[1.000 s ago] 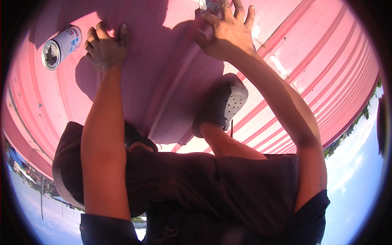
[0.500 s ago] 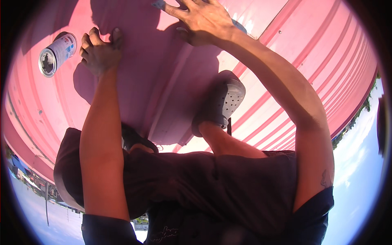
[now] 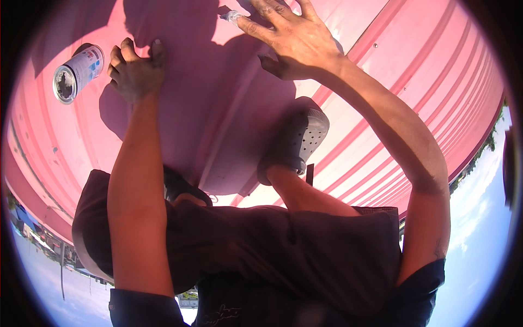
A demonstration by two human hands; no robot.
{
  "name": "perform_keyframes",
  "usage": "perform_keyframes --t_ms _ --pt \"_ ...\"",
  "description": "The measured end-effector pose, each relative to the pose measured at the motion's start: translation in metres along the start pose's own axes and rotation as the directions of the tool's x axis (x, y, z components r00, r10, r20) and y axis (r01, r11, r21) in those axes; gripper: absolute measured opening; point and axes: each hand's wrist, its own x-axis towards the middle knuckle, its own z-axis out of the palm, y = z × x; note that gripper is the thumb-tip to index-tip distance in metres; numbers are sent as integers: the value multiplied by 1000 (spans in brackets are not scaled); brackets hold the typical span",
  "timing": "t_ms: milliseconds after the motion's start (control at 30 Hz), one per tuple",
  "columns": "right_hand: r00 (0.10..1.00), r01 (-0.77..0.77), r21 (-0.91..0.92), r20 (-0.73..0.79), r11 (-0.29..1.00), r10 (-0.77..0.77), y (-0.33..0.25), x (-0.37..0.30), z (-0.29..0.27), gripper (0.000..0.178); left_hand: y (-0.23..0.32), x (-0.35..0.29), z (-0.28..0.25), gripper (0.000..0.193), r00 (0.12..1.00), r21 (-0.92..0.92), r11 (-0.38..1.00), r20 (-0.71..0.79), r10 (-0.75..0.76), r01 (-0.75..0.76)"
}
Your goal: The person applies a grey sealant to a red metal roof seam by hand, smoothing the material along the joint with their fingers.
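Note:
My left hand (image 3: pixel 136 71) rests on the pink ribbed metal sheeting (image 3: pixel 229 125), its fingers bent and its thumb apart, with nothing seen in it. To its left is a metal can (image 3: pixel 83 71) with a pale label and a silver rim; the end facing me is dark and smeared. My right hand (image 3: pixel 297 43) is spread over the sheeting at the top of the view, holding nothing I can see. A whitish-grey smear (image 3: pixel 233 17) coats one of its fingertips. The other fingertips run out of the frame.
My foot in a grey perforated clog (image 3: pixel 308 133) stands on the sheeting below my right hand. A dark shoe (image 3: pixel 182 188) sits further left. Raised ribs run across the sheeting, with a screw head (image 3: pixel 375 46) at right. Beyond its curved edges show sky and trees.
My right hand has shifted right and slightly down, and its fingers look more spread. The smeared fingertip shows more plainly. My left hand and the can stay almost in place.

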Motion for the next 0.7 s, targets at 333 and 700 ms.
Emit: perform_keyframes --t_ms 333,700 --pt "993 38 50 107 998 -43 8 14 15 68 1 2 -1 71 999 -1 1000 43 -18 18" --pt "929 -369 186 95 911 357 -23 20 -5 66 -3 0 -6 74 999 -37 999 33 -5 6"
